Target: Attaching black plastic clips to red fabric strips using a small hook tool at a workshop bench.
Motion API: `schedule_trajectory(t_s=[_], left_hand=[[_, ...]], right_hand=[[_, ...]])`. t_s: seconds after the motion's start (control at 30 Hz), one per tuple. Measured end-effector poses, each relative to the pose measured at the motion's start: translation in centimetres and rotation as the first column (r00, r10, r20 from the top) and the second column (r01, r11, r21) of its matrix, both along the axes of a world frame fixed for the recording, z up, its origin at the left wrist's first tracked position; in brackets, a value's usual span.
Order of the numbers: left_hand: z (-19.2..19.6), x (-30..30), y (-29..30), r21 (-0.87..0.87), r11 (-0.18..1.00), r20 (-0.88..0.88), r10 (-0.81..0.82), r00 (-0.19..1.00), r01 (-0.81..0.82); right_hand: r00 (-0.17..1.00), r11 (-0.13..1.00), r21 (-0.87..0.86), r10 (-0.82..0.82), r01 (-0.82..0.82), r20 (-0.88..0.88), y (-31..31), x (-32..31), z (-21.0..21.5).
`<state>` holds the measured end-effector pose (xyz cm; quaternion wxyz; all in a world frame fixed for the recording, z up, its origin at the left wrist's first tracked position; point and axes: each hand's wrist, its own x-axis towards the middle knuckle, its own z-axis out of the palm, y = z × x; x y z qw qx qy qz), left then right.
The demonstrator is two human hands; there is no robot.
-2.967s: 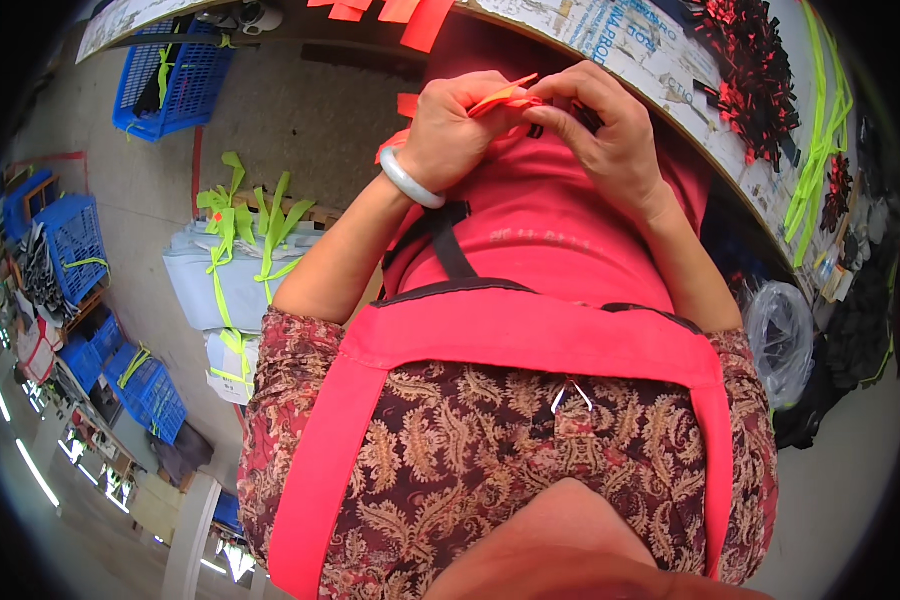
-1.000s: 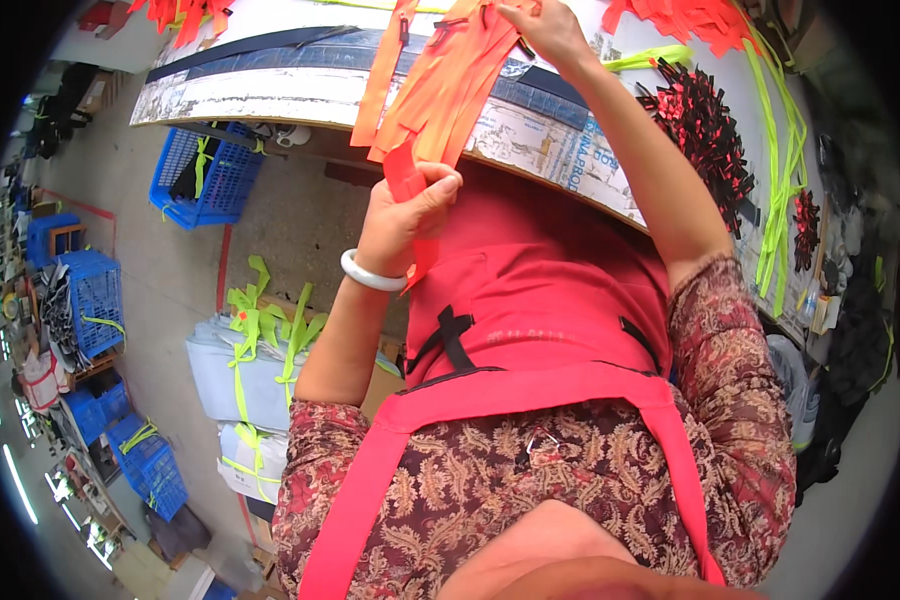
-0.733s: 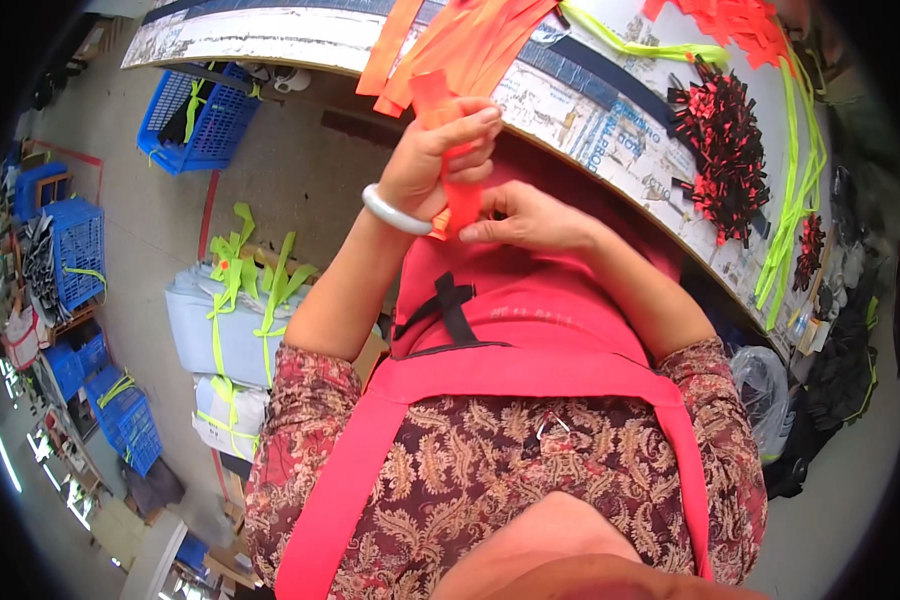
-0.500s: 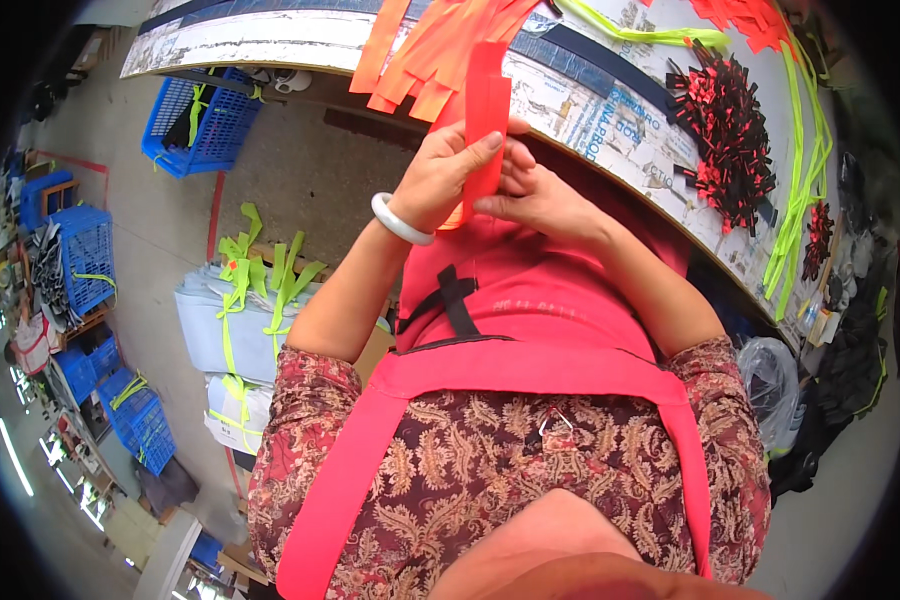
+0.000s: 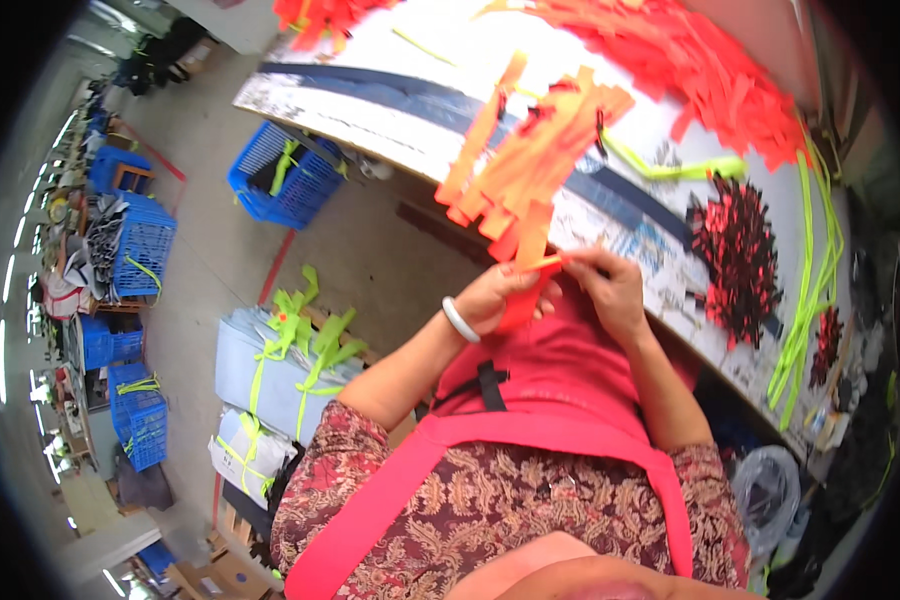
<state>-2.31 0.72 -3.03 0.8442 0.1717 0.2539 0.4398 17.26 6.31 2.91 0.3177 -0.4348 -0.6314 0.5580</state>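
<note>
**A:** What is being handled, and where is it?

**B:** A single orange strip (image 5: pixel 526 285), held just above the person's lap at the near edge of the worktable (image 5: pixel 370 110). Both hands are closed on it: the left hand (image 5: pixel 495 300), with a white bangle (image 5: pixel 460 320) on its wrist, grips the lower part, and the right hand (image 5: pixel 610 285) pinches the upper end between fingertips.

**A:** What lies closest to it?

**B:** A bundle of orange strips (image 5: pixel 530 160) hangs over the table edge just above the hands. Further back on the table is a large heap of orange strips (image 5: pixel 710 70). To the right lie dark red-and-black clusters (image 5: pixel 735 255) and neon yellow cords (image 5: pixel 805 290).

**A:** And beyond the table?

**B:** On the floor to the left stand blue plastic crates (image 5: pixel 290 180) and grey wrapped bundles tied with neon yellow straps (image 5: pixel 280 365).
</note>
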Motion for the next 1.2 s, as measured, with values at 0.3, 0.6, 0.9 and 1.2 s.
schedule_trajectory(t_s=[0.3, 0.6, 0.9, 1.2], left_hand=[[1.3, -2.7, 1.1, -0.139, 0.963, 0.391, 0.266, 0.881, -0.23], [5.6, 2.0, 2.7, 0.205, 0.979, -0.353, 0.084, 0.932, -0.011], [3.2, 2.2, 2.5, 0.333, 0.932, -0.57, 0.319, 0.757, -0.142], [2.8, 2.5, 2.2, 0.406, 0.914, -0.647, 0.283, 0.708, 0.005]], right_hand=[[0.951, 0.999, -0.05, -0.009, -0.007, -0.311, 1.3, 1.6, 0.9], [0.989, 0.994, 0.002, 0.109, -0.109, -0.101, 0.8, 2.5, 2.5], [0.994, 0.994, 0.011, 0.106, -0.106, -0.029, 1.6, 1.9, -0.3], [0.954, 0.917, 0.296, 0.211, -0.268, 0.211, 0.5, 1.9, -1.5]])
